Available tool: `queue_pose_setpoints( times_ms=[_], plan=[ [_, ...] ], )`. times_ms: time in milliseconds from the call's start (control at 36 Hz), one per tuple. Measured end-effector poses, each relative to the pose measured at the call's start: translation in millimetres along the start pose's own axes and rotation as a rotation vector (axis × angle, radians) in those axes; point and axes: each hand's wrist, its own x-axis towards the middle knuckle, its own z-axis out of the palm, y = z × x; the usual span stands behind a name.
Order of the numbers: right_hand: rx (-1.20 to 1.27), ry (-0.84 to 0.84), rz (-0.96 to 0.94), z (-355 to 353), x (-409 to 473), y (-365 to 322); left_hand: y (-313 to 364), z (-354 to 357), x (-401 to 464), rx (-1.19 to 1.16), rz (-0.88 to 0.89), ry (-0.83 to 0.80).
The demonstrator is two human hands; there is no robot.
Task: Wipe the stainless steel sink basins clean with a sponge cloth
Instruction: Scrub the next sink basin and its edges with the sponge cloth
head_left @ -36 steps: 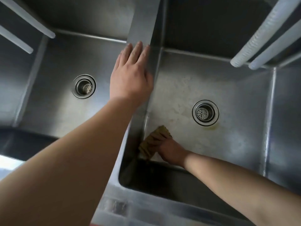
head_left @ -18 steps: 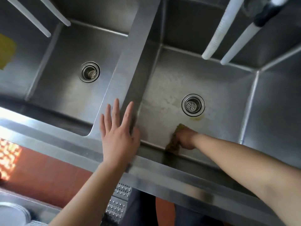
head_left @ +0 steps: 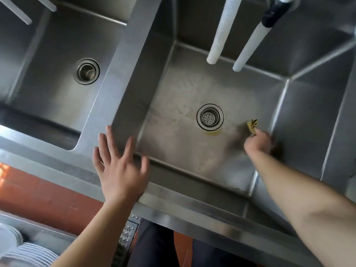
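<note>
Stainless twin basins point(head_left: 192, 160), left hand point(head_left: 120, 170) spread on rim, right hand point(head_left: 258, 141) pinching yellow cloth point(head_left: 252, 125).

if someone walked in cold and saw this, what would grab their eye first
Probably the right hand gripping a yellow sponge cloth on the floor of the right basin, just right of its drain, where a yellowish stain shows. Next, the left hand, fingers spread, rests on the sink's front rim by the divider, with two white hoses hanging above.

Crumpled yellow sponge cloth point(head_left: 252, 125) on right basin point(head_left: 185, 151) floor beside drain point(head_left: 210, 116)
</note>
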Motion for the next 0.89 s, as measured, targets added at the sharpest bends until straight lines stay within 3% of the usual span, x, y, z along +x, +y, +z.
queue_pose_setpoints(
  times_ms=[194, 500, 583, 667, 778, 889],
  plan=[
    [-0.014, -0.082, 0.090, 60.7, -30.1, -53.5, 3.0, -1.7, 0.1, 0.022, -0.017, 0.022],
    [0.914, -0.179, 0.488, 91.5, -44.1, -135.4, 4.7, -1.3, 1.2, 0.030, -0.033, 0.054],
    [1.049, -0.172, 0.513, 79.3, -28.9, -132.6, 4.4, -0.2, 1.6, 0.035, -0.033, 0.061],
    [1.023, -0.055, 0.399, 62.0, -7.1, -121.1, 4.4, -0.9, 1.9, 0.047, -0.031, 0.043],
    [0.783, 0.122, 0.215, 36.2, 37.3, -107.4, 6.1, -2.7, 1.4, 0.054, -0.040, 0.024],
    [0.605, 0.156, 0.146, 22.6, 96.9, -110.4, 5.2, -2.5, 1.9, 0.068, -0.025, 0.029]
  ],
)
